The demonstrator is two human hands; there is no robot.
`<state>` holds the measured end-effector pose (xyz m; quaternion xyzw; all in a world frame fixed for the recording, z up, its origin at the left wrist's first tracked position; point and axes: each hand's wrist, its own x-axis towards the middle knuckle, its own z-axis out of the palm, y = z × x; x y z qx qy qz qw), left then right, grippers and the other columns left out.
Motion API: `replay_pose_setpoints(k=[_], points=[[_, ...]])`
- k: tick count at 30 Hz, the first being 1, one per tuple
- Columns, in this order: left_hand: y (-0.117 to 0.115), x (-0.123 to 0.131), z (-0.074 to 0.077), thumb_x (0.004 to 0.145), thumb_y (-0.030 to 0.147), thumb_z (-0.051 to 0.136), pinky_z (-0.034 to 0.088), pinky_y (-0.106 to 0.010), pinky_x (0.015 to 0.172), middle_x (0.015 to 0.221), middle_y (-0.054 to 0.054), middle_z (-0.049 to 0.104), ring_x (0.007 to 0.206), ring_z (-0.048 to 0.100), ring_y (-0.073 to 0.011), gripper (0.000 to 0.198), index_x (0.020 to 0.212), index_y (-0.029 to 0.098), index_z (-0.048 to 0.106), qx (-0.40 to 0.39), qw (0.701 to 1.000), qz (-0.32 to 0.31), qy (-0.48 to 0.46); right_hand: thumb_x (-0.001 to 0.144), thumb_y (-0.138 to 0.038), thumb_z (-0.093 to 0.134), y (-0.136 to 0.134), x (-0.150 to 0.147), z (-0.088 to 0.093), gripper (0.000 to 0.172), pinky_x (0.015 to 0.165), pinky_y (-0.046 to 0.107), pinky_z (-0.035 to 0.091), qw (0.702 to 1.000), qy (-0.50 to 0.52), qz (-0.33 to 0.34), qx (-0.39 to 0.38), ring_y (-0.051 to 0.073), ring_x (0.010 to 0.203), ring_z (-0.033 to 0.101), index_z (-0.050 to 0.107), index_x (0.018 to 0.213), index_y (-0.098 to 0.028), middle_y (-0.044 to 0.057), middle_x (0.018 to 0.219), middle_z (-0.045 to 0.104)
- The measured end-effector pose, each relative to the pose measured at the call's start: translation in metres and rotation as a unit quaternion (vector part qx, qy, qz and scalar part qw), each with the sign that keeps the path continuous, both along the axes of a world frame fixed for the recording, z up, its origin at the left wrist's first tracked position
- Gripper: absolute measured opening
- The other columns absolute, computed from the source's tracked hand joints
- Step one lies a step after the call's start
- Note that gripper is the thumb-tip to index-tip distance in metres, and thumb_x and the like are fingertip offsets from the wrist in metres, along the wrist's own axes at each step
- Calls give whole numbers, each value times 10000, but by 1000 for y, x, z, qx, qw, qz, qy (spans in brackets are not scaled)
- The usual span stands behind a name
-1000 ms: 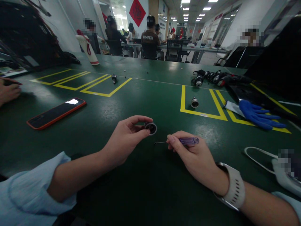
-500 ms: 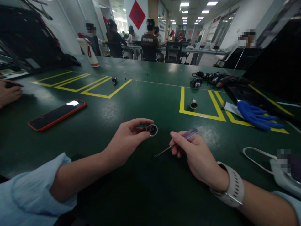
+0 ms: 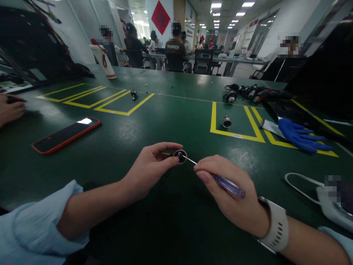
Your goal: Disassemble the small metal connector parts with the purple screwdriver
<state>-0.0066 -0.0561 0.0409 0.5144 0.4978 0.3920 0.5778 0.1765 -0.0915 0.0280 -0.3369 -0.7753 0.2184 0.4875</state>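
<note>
The left hand gripped a round metal part between thumb and fingers, its hollow mouth facing the other hand. That part sat right at the left fingertips, held above the green table. The right hand was closed around a purple-handled tool, whose thin shaft ran from the fingertips toward the left grip, its tip at the part's mouth. Whether the tip touched anything inside was hard to tell, the opening being small and dark.

Beyond the right grip, a metal cup-shaped piece lay within a yellow tape outline. Farther out and to the right of both grips was a blue glove, with a bundle of cables behind it. To the left of the left grip lay an orange-edged phone; beyond that grip, well apart, stood a small metal fitting. Another person's hand rested at the far left.
</note>
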Motion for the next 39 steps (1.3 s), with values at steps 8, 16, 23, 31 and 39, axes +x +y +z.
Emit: replay_pose_setpoints(k=[8, 16, 23, 31, 39], points=[[-1, -2, -2, 725, 197, 677, 530, -237, 728, 848, -15, 733, 802, 673, -147, 258, 981, 169, 671, 36, 998, -31, 37, 853, -112, 568, -1, -1, -3, 106, 715, 295, 524, 997, -50, 14, 51, 152, 798, 622, 619, 942, -135, 71, 856, 680], [1, -2, -5, 734, 167, 581, 564, -279, 713, 850, -37, 736, 755, 688, -164, 203, 907, 137, 684, 109, 989, -22, 96, 862, -113, 555, -5, -3, -2, 85, 640, 313, 513, 988, -100, 25, 115, 179, 727, 616, 622, 895, -73, 119, 792, 677], [0, -2, -5, 727, 173, 581, 570, -274, 711, 828, -44, 738, 740, 692, -163, 213, 908, 124, 682, 107, 990, -30, 92, 867, -100, 542, -5, -4, -1, 80, 624, 329, 506, 982, -126, 20, 139, 194, 718, 616, 614, 844, -73, 127, 778, 676], [3, -2, -7, 718, 173, 582, 565, -301, 713, 841, -50, 729, 763, 684, -177, 199, 885, 133, 683, 113, 989, -37, 88, 860, -101, 547, -6, -4, -2, 69, 609, 320, 495, 983, -119, 20, 138, 184, 705, 606, 611, 846, -77, 122, 773, 671], [13, -5, -17, 650, 148, 708, 541, -339, 810, 948, -43, 700, 876, 669, -189, 417, 1055, 172, 610, 81, 995, -51, -2, 842, -88, 551, -5, 3, -4, 93, 673, 299, 482, 990, -61, -3, 130, 148, 745, 598, 596, 921, -105, 78, 810, 659]])
